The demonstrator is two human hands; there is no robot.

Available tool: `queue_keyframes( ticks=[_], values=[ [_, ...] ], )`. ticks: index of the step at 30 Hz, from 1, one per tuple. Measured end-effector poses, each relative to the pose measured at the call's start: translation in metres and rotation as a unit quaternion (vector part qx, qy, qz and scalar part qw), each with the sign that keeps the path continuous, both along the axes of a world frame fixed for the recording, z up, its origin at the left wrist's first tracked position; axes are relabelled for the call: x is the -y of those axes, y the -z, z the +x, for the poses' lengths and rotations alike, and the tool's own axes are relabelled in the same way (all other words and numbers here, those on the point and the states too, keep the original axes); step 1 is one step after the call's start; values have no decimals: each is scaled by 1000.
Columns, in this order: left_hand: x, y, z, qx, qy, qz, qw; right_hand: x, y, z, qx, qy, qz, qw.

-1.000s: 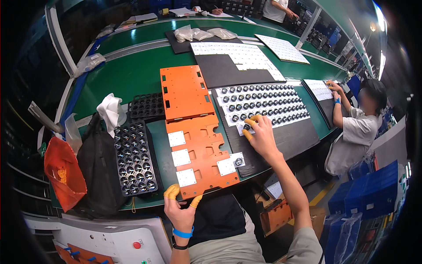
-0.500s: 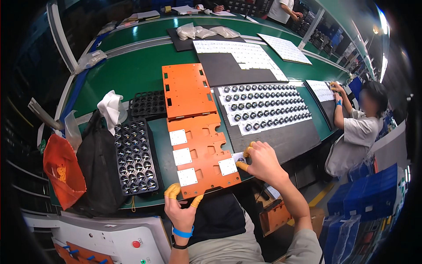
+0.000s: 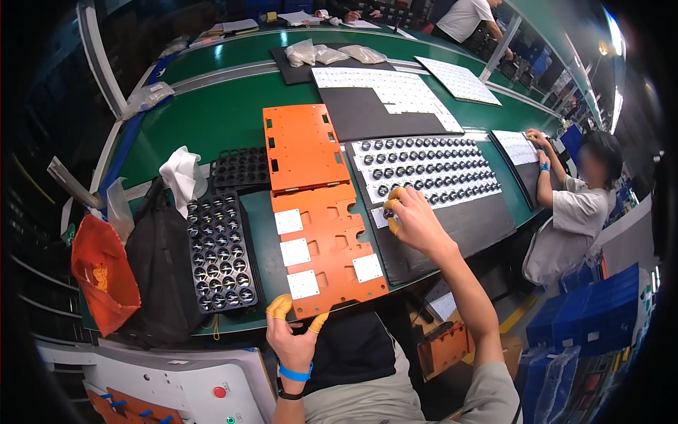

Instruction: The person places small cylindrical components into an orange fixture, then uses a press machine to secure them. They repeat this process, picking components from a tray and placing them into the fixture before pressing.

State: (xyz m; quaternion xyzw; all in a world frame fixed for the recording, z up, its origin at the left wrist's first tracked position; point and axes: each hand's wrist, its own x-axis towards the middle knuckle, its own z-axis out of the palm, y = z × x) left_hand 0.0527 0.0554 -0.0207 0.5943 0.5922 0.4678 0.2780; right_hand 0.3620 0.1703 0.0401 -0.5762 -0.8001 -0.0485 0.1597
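Observation:
Yellow finger cots cover fingertips on both hands. My left hand is open at the near left corner of an orange fixture plate, thumb and fingers apart against its edge. White square circuit boards sit in this plate; a hinged orange lid is folded back beyond it. My right hand is closed on a small white board with a round black lens, partly hidden by my fingers. It is at the near left end of rows of similar lensed boards on a black mat.
A black tray of round lenses stands left of the fixture, another black tray behind it. An orange bag hangs at the left edge. Farther back lie white board panels and plastic bags. A co-worker works at right.
My right hand has moved away from the fixture's right edge, up to the rows on the mat, carrying the lensed board. The left hand stays at the fixture corner.

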Motion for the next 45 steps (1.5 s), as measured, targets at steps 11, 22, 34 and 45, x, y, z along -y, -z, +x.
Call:
queue_keyframes(
  ticks=[11, 22, 34, 45],
  values=[
    [-1, 5, 1, 18, -5, 13, 1000, -7, 0, 0, 3, 25, -5, 1000],
    [1, 11, 2, 10, -14, 21, 1000, 59, -11, -53, -223, 137, -265, 928],
    [0, 15, 4, -17, -20, 37, 999, 69, -18, -20, -531, 89, -293, 790],
    [2, 22, 4, -22, -20, 48, 998, 113, 48, 235, -225, 432, 138, 863]
  ],
)
